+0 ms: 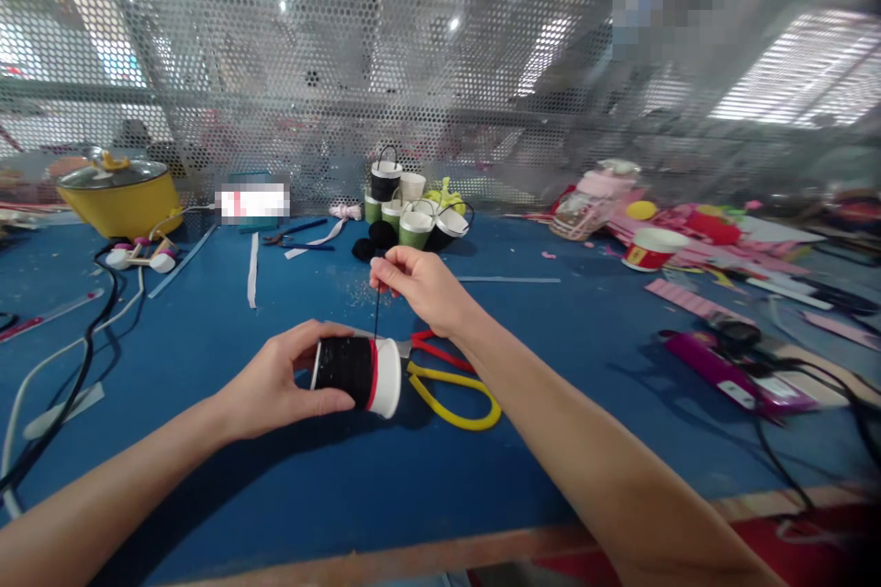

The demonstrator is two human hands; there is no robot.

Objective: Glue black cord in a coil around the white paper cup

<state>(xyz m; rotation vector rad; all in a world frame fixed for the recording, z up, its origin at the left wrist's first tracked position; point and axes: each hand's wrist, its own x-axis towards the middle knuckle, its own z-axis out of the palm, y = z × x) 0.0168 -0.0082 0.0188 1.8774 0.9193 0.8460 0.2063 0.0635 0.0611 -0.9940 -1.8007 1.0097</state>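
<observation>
My left hand (289,376) is wrapped round a white paper cup (389,378) that lies on its side, its open rim turned to the right. Black cord (342,367) is wound about most of the cup, with a red band (373,376) beside it near the rim. Above the cup, my right hand (419,284) pinches a strand of black cord (377,316) that runs taut down to the winding. Scissors (454,394) with one red and one yellow handle lie just behind and to the right of the cup; their blades are partly hidden by it.
Several small wrapped cups (417,227) with handles stand at the back, near black balls (364,248). A yellow pot (120,197) and cables (89,339) are on the left. To the right lie a purple box (736,376), a paper tub (653,248) and a jar (592,202).
</observation>
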